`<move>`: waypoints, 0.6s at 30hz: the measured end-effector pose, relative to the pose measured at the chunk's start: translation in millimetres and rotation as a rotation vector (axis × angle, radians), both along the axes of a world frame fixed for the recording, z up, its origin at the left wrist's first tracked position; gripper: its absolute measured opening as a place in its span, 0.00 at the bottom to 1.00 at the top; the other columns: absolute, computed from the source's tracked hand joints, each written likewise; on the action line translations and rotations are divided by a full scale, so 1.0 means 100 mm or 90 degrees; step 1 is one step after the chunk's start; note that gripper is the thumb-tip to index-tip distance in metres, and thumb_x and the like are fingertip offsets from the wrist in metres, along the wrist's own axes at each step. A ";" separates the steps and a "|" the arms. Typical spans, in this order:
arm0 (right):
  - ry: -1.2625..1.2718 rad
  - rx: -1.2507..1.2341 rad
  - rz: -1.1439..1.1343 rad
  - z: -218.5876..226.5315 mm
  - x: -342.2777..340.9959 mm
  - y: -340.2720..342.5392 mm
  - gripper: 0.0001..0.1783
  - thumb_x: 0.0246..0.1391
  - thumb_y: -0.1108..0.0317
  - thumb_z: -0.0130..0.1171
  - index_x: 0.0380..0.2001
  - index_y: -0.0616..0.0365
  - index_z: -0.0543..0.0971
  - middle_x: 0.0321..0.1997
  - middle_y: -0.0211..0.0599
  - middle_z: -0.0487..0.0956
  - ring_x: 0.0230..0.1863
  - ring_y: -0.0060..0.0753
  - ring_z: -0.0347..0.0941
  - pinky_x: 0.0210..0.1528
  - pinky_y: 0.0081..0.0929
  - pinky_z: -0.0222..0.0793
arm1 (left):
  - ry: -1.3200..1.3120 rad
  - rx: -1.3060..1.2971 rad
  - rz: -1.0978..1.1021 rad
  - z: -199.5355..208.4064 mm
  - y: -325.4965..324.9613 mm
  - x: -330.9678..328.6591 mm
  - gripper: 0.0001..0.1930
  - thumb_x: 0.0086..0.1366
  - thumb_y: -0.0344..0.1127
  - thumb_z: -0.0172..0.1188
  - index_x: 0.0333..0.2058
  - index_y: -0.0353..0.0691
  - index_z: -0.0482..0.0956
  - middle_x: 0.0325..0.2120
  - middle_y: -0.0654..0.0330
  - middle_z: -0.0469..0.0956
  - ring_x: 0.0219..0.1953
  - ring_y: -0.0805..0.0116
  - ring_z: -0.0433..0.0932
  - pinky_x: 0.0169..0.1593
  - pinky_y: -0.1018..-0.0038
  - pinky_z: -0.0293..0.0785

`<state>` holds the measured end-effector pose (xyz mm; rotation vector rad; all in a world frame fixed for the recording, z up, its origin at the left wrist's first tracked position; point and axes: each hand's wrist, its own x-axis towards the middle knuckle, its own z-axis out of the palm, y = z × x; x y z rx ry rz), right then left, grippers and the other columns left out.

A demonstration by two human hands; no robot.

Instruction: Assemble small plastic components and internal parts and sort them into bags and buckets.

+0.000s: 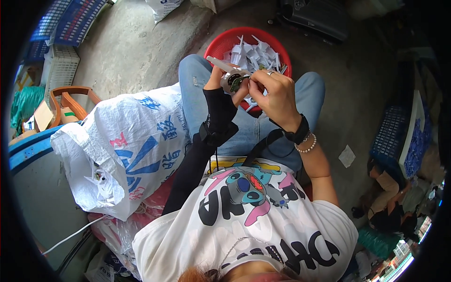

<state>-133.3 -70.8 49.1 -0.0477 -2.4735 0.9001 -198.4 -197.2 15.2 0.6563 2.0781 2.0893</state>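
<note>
My left hand (220, 83), in a black sleeve that covers part of the palm, grips a white plastic housing (221, 64) with a long narrow end pointing up to the left. A dark round part, seemingly a small green circuit board (236, 83), shows inside the housing. My right hand (276, 91) is closed, its thumb and fingertips pinched together at the right edge of that part; what lies between them is hidden. Below both hands, between my knees, stands a red plastic basket (215, 41) holding many similar white plastic pieces (256, 55).
At my left a big white woven sack (141, 122) leans open, with white pieces (107, 185) in its mouth. Behind it are a blue-rimmed bin (33, 145) and a brown wooden frame (70, 96). A dark suitcase (314, 19) lies beyond the basket; blue crates (392, 131) stand right.
</note>
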 end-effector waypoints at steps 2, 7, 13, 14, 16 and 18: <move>0.004 0.006 0.007 -0.01 0.01 0.03 0.06 0.44 0.74 0.59 0.20 0.59 0.72 0.18 0.39 0.74 0.21 0.42 0.73 0.24 0.35 0.67 | 0.012 -0.002 -0.001 0.00 0.02 0.02 0.18 0.51 0.25 0.66 0.42 0.35 0.72 0.31 0.60 0.79 0.35 0.75 0.78 0.40 0.79 0.73; 0.027 -0.004 0.025 -0.01 0.05 0.04 0.06 0.43 0.75 0.59 0.19 0.59 0.72 0.17 0.39 0.73 0.21 0.41 0.72 0.24 0.35 0.66 | 0.167 -0.097 0.039 -0.14 0.04 -0.02 0.15 0.53 0.26 0.65 0.38 0.37 0.72 0.28 0.61 0.78 0.31 0.75 0.77 0.36 0.78 0.73; -0.050 -0.305 -0.055 0.21 0.22 0.44 0.03 0.50 0.74 0.60 0.26 0.62 0.78 0.20 0.30 0.76 0.21 0.18 0.71 0.26 0.17 0.65 | 0.189 -0.121 0.024 -0.22 -0.08 -0.42 0.16 0.54 0.27 0.64 0.41 0.37 0.71 0.30 0.58 0.76 0.35 0.73 0.77 0.35 0.76 0.74; -0.067 -0.363 -0.081 0.19 0.25 0.61 0.04 0.52 0.73 0.60 0.26 0.63 0.79 0.20 0.27 0.75 0.21 0.14 0.68 0.25 0.15 0.63 | 0.187 -0.119 0.024 -0.27 -0.01 -0.44 0.16 0.54 0.27 0.64 0.41 0.37 0.71 0.30 0.58 0.76 0.35 0.73 0.77 0.35 0.76 0.74; -0.071 -0.522 -0.104 0.09 0.31 0.92 0.06 0.54 0.72 0.58 0.27 0.64 0.79 0.19 0.22 0.73 0.20 0.11 0.64 0.23 0.12 0.59 | 0.089 -0.131 -0.064 -0.50 0.14 -0.52 0.20 0.52 0.30 0.66 0.44 0.40 0.70 0.28 0.53 0.79 0.33 0.63 0.81 0.35 0.71 0.75; -0.053 -0.702 -0.122 -0.17 0.36 1.07 0.08 0.56 0.69 0.57 0.30 0.65 0.79 0.18 0.22 0.70 0.17 0.14 0.61 0.22 0.14 0.58 | 0.030 -0.268 -0.147 -0.98 0.31 -0.61 0.25 0.52 0.33 0.67 0.48 0.40 0.67 0.31 0.53 0.78 0.31 0.61 0.80 0.34 0.69 0.75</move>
